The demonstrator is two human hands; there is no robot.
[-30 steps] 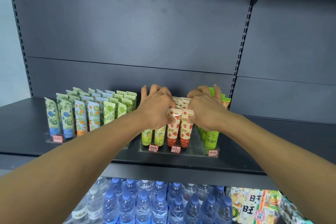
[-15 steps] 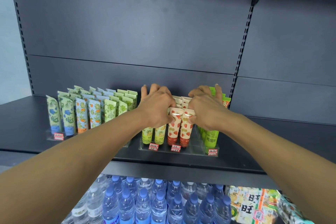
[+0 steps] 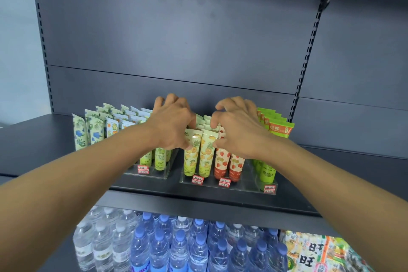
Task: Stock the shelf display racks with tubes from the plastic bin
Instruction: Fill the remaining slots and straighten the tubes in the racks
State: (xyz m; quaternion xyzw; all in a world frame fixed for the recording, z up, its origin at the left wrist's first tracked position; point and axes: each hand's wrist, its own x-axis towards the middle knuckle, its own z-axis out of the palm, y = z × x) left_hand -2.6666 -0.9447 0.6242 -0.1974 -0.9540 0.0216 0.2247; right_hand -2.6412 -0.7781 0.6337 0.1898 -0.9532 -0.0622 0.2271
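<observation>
Both bare forearms reach up and forward from the lower corners of the view and meet over the clear display rack [image 3: 227, 184] on the dark shelf [image 3: 31, 139]. The left hand [image 3: 171, 125] is seen back-up, wrist straight, its fingers curled down over the tops of the tubes behind the front row; its thumb presses against the upper left side of the front pineapple tubes [image 3: 199, 152]. The right hand [image 3: 237, 127] mirrors it, knuckles raised and fingers hooked, with the fingertips touching the crimped tops of the tubes and the thumb against the right edge of the same yellow pair. Between the two hands the pineapple tubes stand upright, caps down, in the rack's left lane. Whether either hand truly grips a tube or only presses on the row is hard to tell, since the fingertips are hidden behind the packs.

Just below the right hand stand the strawberry tubes [image 3: 229, 163], in the next lane, and beyond its wrist to the right a file of bright green tubes [image 3: 277, 129] runs back toward the wall. Under the left wrist are light green tubes [image 3: 160, 158] in a second rack [image 3: 152, 174], and farther left of that forearm a block of blue and orange patterned tubes [image 3: 95, 130]. Small red-and-white price tags [image 3: 197, 179] sit on the rack fronts. On the level beneath both arms stand water bottles [image 3: 176, 247] with blue and white caps, and colourful packets [image 3: 318, 254] lie below the right forearm.
</observation>
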